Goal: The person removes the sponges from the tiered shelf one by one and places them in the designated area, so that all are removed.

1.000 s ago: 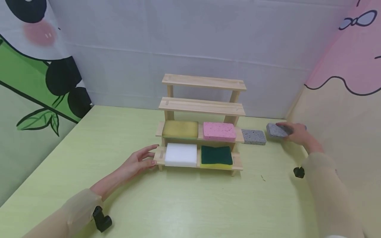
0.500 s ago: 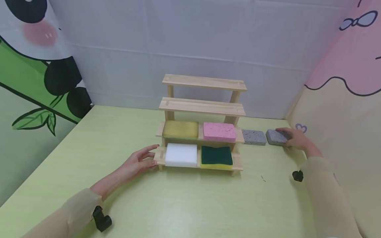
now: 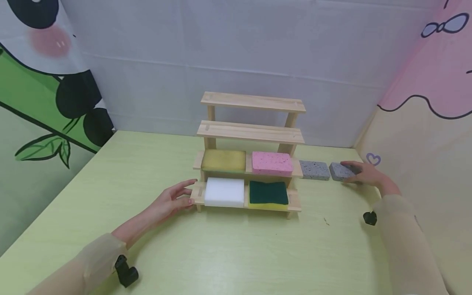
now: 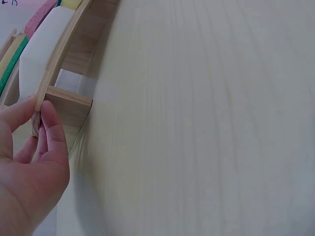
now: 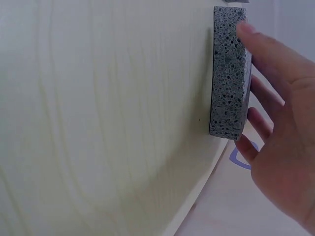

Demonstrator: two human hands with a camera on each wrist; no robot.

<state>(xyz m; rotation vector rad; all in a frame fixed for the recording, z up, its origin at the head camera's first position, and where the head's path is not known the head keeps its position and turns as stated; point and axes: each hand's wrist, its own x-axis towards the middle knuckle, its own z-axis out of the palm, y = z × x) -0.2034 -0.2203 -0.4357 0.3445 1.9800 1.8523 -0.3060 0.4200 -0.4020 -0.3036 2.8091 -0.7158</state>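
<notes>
A stepped wooden shelf (image 3: 250, 131) stands mid-table in the head view. My left hand (image 3: 171, 200) pinches the left end of its lowest board; in the left wrist view the thumb and fingers (image 4: 53, 129) lie on either side of the board's end. My right hand (image 3: 365, 173) spans a grey porous sponge (image 3: 341, 171) lying on the table, thumb at its near edge and fingers over its far side. In the right wrist view the thumb overlaps the upper edge of this grey sponge (image 5: 229, 73). A second grey sponge (image 3: 314, 170) lies just left of it, beside the shelf.
On the lowest board sit a white sponge (image 3: 224, 191) and a green-and-yellow scouring sponge (image 3: 268, 193). The board above bears a yellow sponge (image 3: 223, 159) and a pink sponge (image 3: 272, 163). A back wall (image 3: 147, 94) and a right-hand wall (image 3: 424, 164) border the table.
My right hand has lowered the grey sponge onto the table beside the other one, then shifted its grip slightly, with the thumb moving left. My left hand has stayed at the shelf.
</notes>
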